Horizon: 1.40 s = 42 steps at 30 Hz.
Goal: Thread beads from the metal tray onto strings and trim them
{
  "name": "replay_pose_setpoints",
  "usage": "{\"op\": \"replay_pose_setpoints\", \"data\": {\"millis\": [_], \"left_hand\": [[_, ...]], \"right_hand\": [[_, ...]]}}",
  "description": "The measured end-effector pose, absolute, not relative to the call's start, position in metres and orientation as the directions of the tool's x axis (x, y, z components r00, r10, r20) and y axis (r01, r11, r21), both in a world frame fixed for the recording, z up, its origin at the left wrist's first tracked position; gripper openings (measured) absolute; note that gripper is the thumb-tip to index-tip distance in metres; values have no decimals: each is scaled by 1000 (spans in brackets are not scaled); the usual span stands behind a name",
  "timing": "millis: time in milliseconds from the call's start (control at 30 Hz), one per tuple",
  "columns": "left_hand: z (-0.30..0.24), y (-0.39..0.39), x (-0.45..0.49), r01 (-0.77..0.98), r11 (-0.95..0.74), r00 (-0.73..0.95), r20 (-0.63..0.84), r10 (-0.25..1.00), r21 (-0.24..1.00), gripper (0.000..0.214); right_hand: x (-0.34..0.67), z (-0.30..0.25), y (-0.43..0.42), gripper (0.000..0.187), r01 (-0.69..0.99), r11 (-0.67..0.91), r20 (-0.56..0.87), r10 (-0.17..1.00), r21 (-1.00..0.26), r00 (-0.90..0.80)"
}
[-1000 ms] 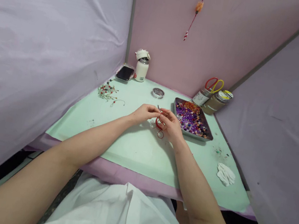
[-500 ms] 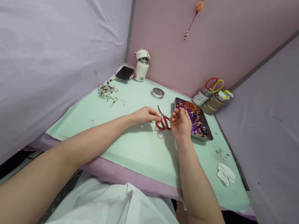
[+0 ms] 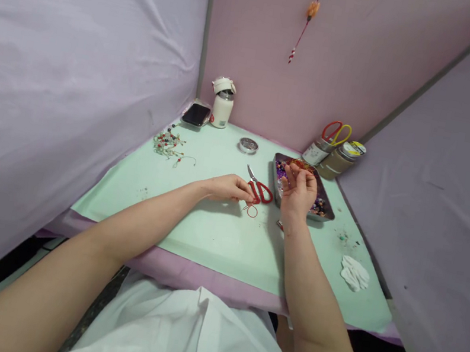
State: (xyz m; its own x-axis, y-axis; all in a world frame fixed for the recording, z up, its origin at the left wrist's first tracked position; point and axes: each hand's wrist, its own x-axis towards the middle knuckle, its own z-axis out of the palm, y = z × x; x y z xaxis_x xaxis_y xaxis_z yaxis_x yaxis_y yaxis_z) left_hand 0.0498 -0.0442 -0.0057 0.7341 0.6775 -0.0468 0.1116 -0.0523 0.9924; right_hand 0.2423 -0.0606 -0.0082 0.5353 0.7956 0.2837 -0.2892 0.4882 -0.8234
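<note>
A loop of thin red cord (image 3: 252, 211) hangs under my left hand (image 3: 233, 188), whose thumb and forefinger pinch it just above the table. Behind those fingertips lie red-handled scissors (image 3: 263, 193), their blades slightly apart and pointing away from me. My right hand (image 3: 299, 194) is raised over the near part of a metal tray (image 3: 322, 218), palm turned inward. Its thumb and forefinger are pressed together, the other fingers curled loosely; what they pinch is too fine to make out. Purple and dark beads (image 3: 281, 175) and a tangle of orange-red cord fill the tray, partly covered by this hand.
A small metal-tipped item (image 3: 280, 224) lies by my right wrist. Farther back stand a round tin (image 3: 248, 146), a white bottle (image 3: 223, 108), a phone (image 3: 196, 115) and two jars (image 3: 340, 160). Strung beads (image 3: 168, 145) lie left, a crumpled white cloth (image 3: 354, 273) right.
My right hand has moved right and slightly up, farther over the tray, uncovering the scissors' handle and the small metal-tipped item. My left hand has shifted slightly toward me, still pinching the cord.
</note>
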Motion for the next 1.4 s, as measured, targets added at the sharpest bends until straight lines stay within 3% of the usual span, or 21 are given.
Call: {"op": "replay_pose_setpoints", "data": {"millis": [167,267,400,600,700,867,967,1133,1200,1267,1400], "left_hand": [[-4,-38,48,56,-53,709,-3,705,997,23],[-4,-34,47,-18,-6,673,17,739,1000,24],[0,-35,45,-154,16,659,91,747,988,23],[6,-39,42,-342,55,669,202,715,938,17],[4,-39,41,-367,104,689,196,698,924,17],[0,-36,45,-377,121,602,144,785,918,21],[-4,-33,48,-351,63,544,149,826,934,25],[-12,-28,52,-195,-67,453,151,879,978,31],[-14,-27,53,-161,-96,447,159,880,982,32],[-15,-28,54,-152,-102,455,162,876,983,33],[-14,-30,55,-124,-136,462,179,869,983,31]], "right_hand": [[240,-12,-60,22,-137,501,335,733,-854,592],[239,-15,-59,21,-106,464,329,754,-880,569],[236,-17,-61,19,-67,415,329,800,-907,502],[230,-20,-66,17,152,359,390,862,-921,325],[227,-24,-66,17,176,345,380,893,-922,240],[222,-24,-69,18,203,310,347,919,-929,189],[222,-20,-71,21,362,319,419,875,-876,244],[224,-15,-74,24,654,385,680,678,-651,278],[221,-16,-76,22,638,413,688,677,-650,261],[215,-18,-76,21,513,443,622,742,-736,251],[200,-22,-76,20,-12,341,332,920,-940,209]]}}
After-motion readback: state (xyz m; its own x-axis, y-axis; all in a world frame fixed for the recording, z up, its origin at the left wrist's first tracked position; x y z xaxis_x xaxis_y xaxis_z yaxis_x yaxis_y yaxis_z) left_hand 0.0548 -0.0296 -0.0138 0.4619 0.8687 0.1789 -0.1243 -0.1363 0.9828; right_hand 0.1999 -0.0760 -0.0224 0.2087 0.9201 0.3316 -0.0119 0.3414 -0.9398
